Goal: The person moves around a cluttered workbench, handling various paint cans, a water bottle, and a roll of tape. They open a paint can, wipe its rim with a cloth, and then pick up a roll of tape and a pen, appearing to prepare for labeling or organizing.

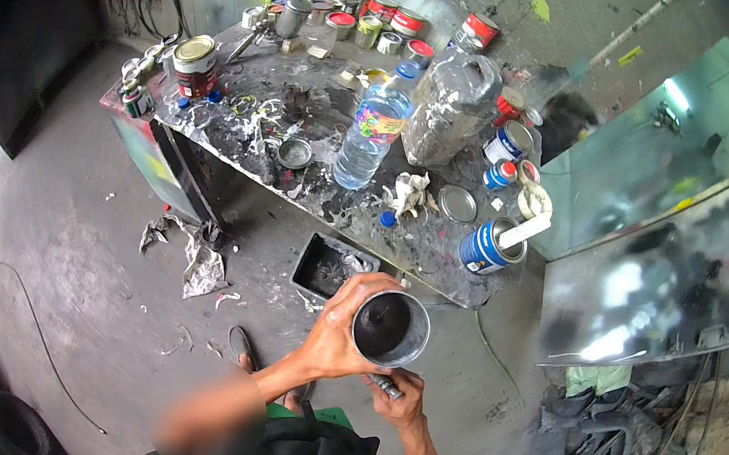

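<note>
My left hand (pixel 340 316) is wrapped round the side of a grey, open-topped cup (pixel 392 328) in front of my body. The inside of the cup is dark, with a small knob or hole showing in it. Just under the cup, my right hand (pixel 398 401) is closed round a metal fitting (pixel 384 385) that looks like part of a spray gun. Most of that tool is hidden by the cup and my fingers. Beyond my hands is a paint-stained workbench (pixel 338 219).
On the bench stand a water bottle (pixel 371 136), a smeared grey jug (pixel 450 101), an open blue paint can (pixel 481 249) and several more cans at the back. A black tray (pixel 308 271) and crumpled paper (pixel 204 266) lie on the floor. A panel (pixel 672 268) leans at right.
</note>
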A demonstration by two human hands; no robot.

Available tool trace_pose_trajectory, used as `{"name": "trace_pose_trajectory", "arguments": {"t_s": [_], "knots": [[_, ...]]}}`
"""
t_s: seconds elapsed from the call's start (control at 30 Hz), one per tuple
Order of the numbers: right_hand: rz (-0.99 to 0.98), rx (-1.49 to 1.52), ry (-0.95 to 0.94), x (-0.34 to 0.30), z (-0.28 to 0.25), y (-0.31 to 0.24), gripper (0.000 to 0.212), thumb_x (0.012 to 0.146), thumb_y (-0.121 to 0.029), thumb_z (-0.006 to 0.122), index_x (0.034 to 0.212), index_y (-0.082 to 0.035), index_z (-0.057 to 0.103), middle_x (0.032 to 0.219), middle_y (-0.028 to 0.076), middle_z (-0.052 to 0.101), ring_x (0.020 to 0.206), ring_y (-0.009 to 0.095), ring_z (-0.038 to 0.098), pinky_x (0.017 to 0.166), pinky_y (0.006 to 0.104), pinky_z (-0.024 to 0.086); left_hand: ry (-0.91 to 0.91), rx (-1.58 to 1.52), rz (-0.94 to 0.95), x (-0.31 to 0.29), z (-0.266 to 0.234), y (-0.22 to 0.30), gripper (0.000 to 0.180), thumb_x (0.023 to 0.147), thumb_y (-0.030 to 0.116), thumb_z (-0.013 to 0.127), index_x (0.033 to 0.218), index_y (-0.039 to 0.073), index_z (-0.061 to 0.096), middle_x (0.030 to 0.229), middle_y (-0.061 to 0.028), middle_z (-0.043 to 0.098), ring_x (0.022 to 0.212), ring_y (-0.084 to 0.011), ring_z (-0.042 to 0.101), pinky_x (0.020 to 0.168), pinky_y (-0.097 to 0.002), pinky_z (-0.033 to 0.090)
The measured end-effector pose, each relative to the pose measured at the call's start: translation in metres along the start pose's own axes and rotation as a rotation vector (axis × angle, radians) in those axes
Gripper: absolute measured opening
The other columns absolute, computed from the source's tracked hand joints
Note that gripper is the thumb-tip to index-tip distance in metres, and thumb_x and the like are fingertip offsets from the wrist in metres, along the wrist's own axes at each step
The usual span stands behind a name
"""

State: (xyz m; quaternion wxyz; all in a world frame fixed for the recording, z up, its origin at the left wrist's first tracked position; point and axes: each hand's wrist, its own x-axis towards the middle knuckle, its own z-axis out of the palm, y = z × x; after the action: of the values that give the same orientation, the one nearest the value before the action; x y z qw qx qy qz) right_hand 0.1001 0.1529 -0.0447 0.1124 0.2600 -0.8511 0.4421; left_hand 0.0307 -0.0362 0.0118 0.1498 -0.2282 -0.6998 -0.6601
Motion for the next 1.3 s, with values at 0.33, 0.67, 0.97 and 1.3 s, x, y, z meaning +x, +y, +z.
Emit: {"name": "trace_pose_trajectory", "arguments": {"t_s": [0.33,0.67,0.97,1.3], "knots": [[0.223,0.159,-0.014,-0.004,0.014,0.002,0.018,0.079,-0.007,0.073,0.092,0.002,0.063,0.081,0.016,0.066,0.069,0.033,0.066,0.061,0.0375,0.051,-0.031,-0.062,-0.197,-0.010,0.017,-0.035,0.093,0.046,0.036,0.094,0.122,0.003,0.051,0.121,-0.0131,0.055,0.116,-0.0308,0.053,0.100,-0.0418,0.041],[0.762,0.129,0.083,-0.033,0.122,0.113,0.030,0.091,-0.024,0.063,0.094,0.005,0.063,0.082,0.016,0.066,0.073,0.028,0.062,0.068,0.0402,0.047,0.386,-0.198,-0.716,-0.071,-0.058,-0.163,0.055,0.073,0.017,0.083,0.116,0.003,0.051,0.104,-0.0068,0.060,0.097,-0.0151,0.057,0.086,-0.0300,0.046],[1.096,0.093,0.570,-0.003,0.244,0.211,0.034,0.091,-0.026,0.064,0.093,0.008,0.066,0.077,0.015,0.068,0.060,0.023,0.059,0.057,0.0382,0.046,0.702,0.111,-0.938,-0.157,-0.225,-0.186,0.038,0.086,0.026,0.071,0.115,0.005,0.057,0.095,-0.0039,0.063,0.077,-0.0083,0.054,0.064,-0.0227,0.043],[1.280,0.063,0.805,0.040,0.301,0.239,0.037,0.087,-0.029,0.070,0.087,0.008,0.065,0.075,0.013,0.068,0.065,0.022,0.061,0.062,0.0351,0.047,0.930,-0.088,-1.072,-0.188,-0.340,-0.204,0.030,0.090,0.033,0.066,0.105,0.009,0.058,0.082,0.0008,0.055,0.064,-0.0082,0.048,0.056,-0.0238,0.038]]}}
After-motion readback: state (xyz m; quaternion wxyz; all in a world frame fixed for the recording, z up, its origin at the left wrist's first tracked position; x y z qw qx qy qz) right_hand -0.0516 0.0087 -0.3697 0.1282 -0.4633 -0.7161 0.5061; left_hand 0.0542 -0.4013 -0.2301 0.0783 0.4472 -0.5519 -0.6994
